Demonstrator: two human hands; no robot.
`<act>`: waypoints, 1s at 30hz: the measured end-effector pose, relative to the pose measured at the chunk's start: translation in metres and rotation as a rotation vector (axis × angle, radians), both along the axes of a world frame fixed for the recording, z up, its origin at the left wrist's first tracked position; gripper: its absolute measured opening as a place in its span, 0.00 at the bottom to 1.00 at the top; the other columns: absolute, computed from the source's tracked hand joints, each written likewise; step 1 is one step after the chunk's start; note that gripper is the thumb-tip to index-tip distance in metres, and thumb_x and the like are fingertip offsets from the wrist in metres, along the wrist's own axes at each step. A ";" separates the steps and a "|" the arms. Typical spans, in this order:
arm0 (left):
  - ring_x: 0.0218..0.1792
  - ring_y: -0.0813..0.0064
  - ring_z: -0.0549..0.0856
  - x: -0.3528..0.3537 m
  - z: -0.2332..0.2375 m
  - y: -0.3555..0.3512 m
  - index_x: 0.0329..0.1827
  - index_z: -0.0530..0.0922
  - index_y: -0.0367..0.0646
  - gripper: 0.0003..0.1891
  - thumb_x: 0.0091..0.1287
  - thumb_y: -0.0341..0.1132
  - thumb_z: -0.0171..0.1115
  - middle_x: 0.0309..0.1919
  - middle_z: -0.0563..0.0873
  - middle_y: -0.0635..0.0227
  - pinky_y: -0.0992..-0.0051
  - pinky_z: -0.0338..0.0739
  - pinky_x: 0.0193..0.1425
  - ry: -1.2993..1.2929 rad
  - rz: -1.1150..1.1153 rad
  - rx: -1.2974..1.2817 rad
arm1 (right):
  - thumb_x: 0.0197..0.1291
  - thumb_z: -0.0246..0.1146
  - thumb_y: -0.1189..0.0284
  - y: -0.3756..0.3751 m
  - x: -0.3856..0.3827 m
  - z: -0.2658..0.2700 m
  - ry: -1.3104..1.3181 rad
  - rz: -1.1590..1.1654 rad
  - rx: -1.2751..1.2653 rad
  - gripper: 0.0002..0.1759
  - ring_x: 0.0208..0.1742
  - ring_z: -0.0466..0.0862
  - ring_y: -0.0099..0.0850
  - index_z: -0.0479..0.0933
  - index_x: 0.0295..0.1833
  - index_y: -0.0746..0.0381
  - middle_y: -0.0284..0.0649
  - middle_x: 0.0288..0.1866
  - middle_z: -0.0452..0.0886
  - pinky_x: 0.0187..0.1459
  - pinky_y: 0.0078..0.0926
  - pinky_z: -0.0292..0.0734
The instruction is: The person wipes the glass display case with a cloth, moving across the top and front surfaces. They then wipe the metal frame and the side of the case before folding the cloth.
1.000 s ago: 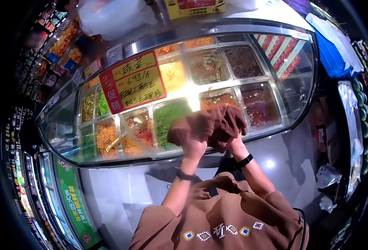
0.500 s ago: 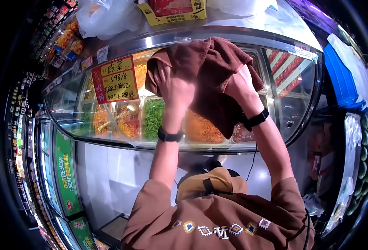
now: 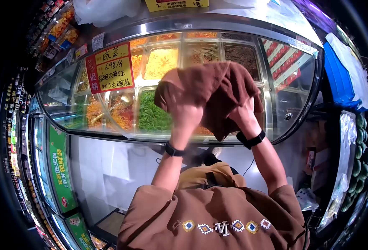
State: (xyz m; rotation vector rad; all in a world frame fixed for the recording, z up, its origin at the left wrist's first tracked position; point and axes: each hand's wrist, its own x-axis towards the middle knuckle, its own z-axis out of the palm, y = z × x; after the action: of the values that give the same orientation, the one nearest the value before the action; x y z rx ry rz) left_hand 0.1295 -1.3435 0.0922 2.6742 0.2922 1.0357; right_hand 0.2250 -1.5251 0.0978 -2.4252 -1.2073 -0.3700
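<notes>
A brown cloth [image 3: 213,85] is bunched over the glass of a food display case [image 3: 275,85]. My left hand [image 3: 187,113] is closed on the cloth's left side, its fingers smeared by motion and partly under the fabric. Gripping the right side is my right hand [image 3: 244,114], with its fingertips hidden in the folds. Below the glass are metal trays of food, among them shredded green food [image 3: 154,112], pale yellow shreds [image 3: 161,62] and orange shreds [image 3: 96,113]. The cloth covers part of the front trays.
A red and yellow price sign [image 3: 110,67] is on the glass at left. Plastic bags [image 3: 105,11] and a yellow box [image 3: 175,5] lie on the counter behind. Blue crates [image 3: 340,71] stand at right, near dark green melons [image 3: 361,154].
Both hands have drawn the cloth back toward my body. The rear trays, including the pale yellow shreds, are now uncovered. Both hands still hold the cloth.
</notes>
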 end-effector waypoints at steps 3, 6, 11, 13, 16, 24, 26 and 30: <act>0.69 0.31 0.66 -0.028 -0.030 -0.019 0.66 0.75 0.32 0.32 0.59 0.41 0.66 0.65 0.74 0.35 0.41 0.51 0.78 0.024 0.031 0.028 | 0.58 0.62 0.64 -0.020 -0.037 -0.040 -0.065 -0.023 -0.058 0.38 0.80 0.60 0.44 0.64 0.77 0.53 0.44 0.79 0.62 0.75 0.49 0.57; 0.68 0.32 0.66 -0.057 -0.062 -0.030 0.69 0.72 0.32 0.36 0.59 0.43 0.67 0.65 0.73 0.36 0.36 0.50 0.75 0.295 -0.082 -0.233 | 0.59 0.64 0.59 -0.035 -0.071 -0.087 0.056 -0.115 -0.103 0.38 0.80 0.59 0.43 0.65 0.76 0.55 0.46 0.79 0.62 0.75 0.49 0.58; 0.35 0.57 0.84 -0.092 -0.101 -0.037 0.43 0.83 0.45 0.11 0.64 0.41 0.61 0.36 0.86 0.62 0.53 0.73 0.45 0.124 -0.182 -0.032 | 0.56 0.68 0.56 -0.056 -0.127 -0.150 0.162 -0.134 0.068 0.38 0.77 0.65 0.44 0.69 0.72 0.52 0.44 0.72 0.70 0.75 0.43 0.60; 0.37 0.56 0.84 -0.107 -0.132 -0.041 0.39 0.83 0.45 0.10 0.63 0.42 0.62 0.37 0.85 0.61 0.53 0.73 0.45 0.209 -0.189 -0.024 | 0.52 0.70 0.58 -0.060 -0.145 -0.175 0.214 -0.210 -0.042 0.32 0.69 0.72 0.46 0.76 0.64 0.53 0.43 0.64 0.77 0.70 0.45 0.66; 0.42 0.55 0.84 -0.118 -0.160 -0.039 0.44 0.82 0.45 0.12 0.63 0.41 0.62 0.39 0.85 0.58 0.53 0.73 0.48 0.199 -0.252 -0.085 | 0.47 0.72 0.61 -0.044 -0.153 -0.155 0.193 -0.223 0.150 0.22 0.53 0.78 0.50 0.81 0.49 0.55 0.44 0.48 0.82 0.56 0.47 0.74; 0.65 0.38 0.68 -0.119 -0.179 -0.039 0.65 0.73 0.33 0.35 0.60 0.45 0.70 0.63 0.72 0.41 0.46 0.60 0.71 0.324 -0.322 -0.295 | 0.50 0.71 0.60 -0.053 -0.156 -0.179 0.280 -0.227 0.254 0.25 0.58 0.76 0.50 0.79 0.54 0.57 0.46 0.55 0.79 0.59 0.47 0.72; 0.66 0.38 0.68 -0.105 -0.167 -0.045 0.66 0.72 0.32 0.38 0.56 0.46 0.74 0.64 0.72 0.41 0.46 0.58 0.72 0.355 -0.335 -0.314 | 0.49 0.72 0.59 -0.063 -0.146 -0.171 0.245 -0.207 0.311 0.31 0.61 0.75 0.51 0.77 0.60 0.57 0.46 0.58 0.78 0.61 0.48 0.71; 0.57 0.46 0.75 -0.052 -0.082 -0.076 0.60 0.78 0.37 0.28 0.59 0.43 0.70 0.56 0.79 0.50 0.52 0.64 0.64 0.060 -0.289 -0.159 | 0.50 0.72 0.57 -0.089 -0.106 -0.153 0.245 -0.271 0.180 0.39 0.69 0.70 0.49 0.72 0.69 0.56 0.46 0.66 0.73 0.66 0.48 0.67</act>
State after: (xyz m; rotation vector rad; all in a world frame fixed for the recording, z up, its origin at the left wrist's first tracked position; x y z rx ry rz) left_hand 0.0780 -1.4200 0.0101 2.5121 -0.0038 0.8107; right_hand 0.1192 -1.6139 -0.0548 -2.3946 -0.7132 -0.2375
